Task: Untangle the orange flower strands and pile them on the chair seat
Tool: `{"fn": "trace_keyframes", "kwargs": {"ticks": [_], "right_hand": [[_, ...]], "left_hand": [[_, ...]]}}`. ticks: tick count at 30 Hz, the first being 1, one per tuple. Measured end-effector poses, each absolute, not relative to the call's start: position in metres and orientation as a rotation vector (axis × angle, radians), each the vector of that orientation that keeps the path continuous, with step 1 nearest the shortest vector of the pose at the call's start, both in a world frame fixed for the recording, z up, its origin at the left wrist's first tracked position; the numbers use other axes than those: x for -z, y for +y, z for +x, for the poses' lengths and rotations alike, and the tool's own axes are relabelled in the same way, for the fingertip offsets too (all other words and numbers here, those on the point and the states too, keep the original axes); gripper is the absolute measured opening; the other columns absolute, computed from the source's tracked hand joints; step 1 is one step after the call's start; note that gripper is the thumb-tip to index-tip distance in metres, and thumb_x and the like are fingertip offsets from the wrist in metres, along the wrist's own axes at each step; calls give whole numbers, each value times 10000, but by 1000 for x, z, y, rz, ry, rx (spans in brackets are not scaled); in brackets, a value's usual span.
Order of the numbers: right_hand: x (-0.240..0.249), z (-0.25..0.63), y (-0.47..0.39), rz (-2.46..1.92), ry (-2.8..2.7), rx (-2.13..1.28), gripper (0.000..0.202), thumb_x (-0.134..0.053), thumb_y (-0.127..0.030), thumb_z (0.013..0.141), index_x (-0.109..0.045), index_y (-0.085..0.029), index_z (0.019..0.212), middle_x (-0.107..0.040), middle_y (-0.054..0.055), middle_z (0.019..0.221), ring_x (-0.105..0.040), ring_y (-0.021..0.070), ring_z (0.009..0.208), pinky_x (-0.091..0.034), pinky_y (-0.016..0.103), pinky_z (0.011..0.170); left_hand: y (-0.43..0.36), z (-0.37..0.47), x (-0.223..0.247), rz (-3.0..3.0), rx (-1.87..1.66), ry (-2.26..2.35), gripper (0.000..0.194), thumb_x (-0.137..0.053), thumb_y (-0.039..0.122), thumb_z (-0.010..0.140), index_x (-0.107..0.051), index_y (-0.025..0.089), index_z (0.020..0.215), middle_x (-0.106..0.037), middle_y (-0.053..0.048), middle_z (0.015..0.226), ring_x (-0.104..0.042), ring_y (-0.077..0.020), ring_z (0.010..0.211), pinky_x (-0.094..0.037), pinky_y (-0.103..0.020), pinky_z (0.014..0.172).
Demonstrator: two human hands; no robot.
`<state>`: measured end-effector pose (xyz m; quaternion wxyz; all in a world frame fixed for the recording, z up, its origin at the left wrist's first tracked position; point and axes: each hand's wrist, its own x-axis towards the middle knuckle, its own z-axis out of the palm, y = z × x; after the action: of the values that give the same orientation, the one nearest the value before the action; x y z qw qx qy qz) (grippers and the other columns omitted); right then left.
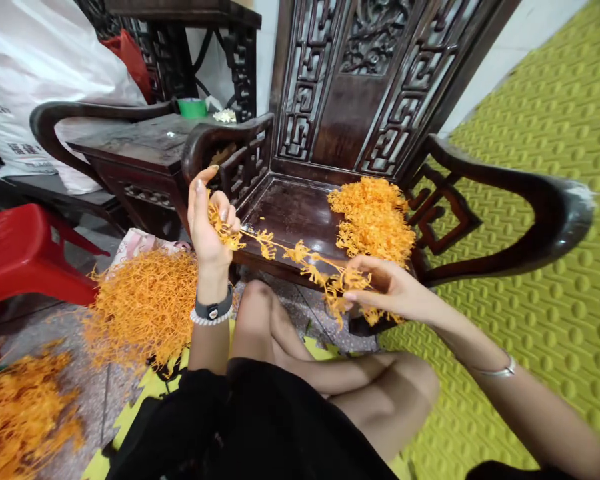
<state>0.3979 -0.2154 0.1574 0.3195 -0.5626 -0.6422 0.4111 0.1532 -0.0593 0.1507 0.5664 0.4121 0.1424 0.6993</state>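
An orange strand with small flower-like tufts (296, 252) stretches between my two hands, in front of the carved wooden chair's seat (295, 207). My left hand (211, 223) is raised at the left, its fingers curled round a bunch of the orange tufts. At the other end my right hand (380, 288) pinches the strand between thumb and fingers, and more tufts hang below it. Behind my right hand, a pile of fluffy orange pieces (375, 217) lies on the right side of the seat.
Orange stringy material is heaped (145, 307) on the floor at left, with another heap (27, 413) nearer. A red stool (25, 253), a wooden side table (135, 140) with green tape (193, 108), and white sacks (45, 73) stand left. Yellow matting (545, 280) lies right.
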Motion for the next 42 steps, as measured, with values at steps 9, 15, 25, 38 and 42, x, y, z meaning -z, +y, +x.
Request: {"fn": "trace_keyframes", "kwargs": {"ticks": [9, 15, 25, 38, 42], "right_hand": [[-160, 386, -236, -1516, -1655, -760, 288, -720, -407, 766, -600, -182, 901, -610, 23, 825, -557, 135, 735, -476, 264, 680], [-155, 369, -231, -1456, -1198, -1233, 360, -704, -519, 744, -602, -174, 739, -592, 3, 726, -498, 99, 652, -448, 237, 626], [-137, 383, -239, -1188, -969, -1557, 210, -649, -371, 739, -668, -195, 854, -669, 29, 783, -637, 152, 729, -540, 289, 686], [-91, 357, -232, -1247, -963, -545, 382, -797, -412, 639, -481, -215, 723, -437, -37, 665, -401, 109, 603, -364, 231, 564], [-95, 348, -223, -1025, -766, -892, 339, -678, -526, 739, -508, -251, 839, -488, -6, 800, -493, 145, 725, -438, 267, 662]], "left_hand": [[-103, 146, -121, 2134, -1627, 1197, 304, -630, 367, 840, -687, 283, 1127, -303, -43, 1547, -251, -319, 1422, -241, -536, 1150], [-146, 183, -124, 2548, -1362, 152, 435, -590, 250, 846, -523, 227, 1276, -596, -59, 1295, -491, -206, 1276, -302, -461, 1152], [-141, 210, -100, 2121, -986, 227, 285, -539, 116, 798, -612, 189, 1065, -630, -60, 1050, -597, -178, 1008, -485, -334, 909], [-174, 220, -73, 1829, -809, 413, 418, -567, 115, 772, -595, 209, 1179, -644, -68, 1169, -610, -201, 1009, -488, -314, 886], [-162, 211, -64, 1692, -560, 336, 496, -623, 157, 738, -561, 186, 1229, -652, -79, 1165, -622, -199, 965, -501, -333, 880]]}}
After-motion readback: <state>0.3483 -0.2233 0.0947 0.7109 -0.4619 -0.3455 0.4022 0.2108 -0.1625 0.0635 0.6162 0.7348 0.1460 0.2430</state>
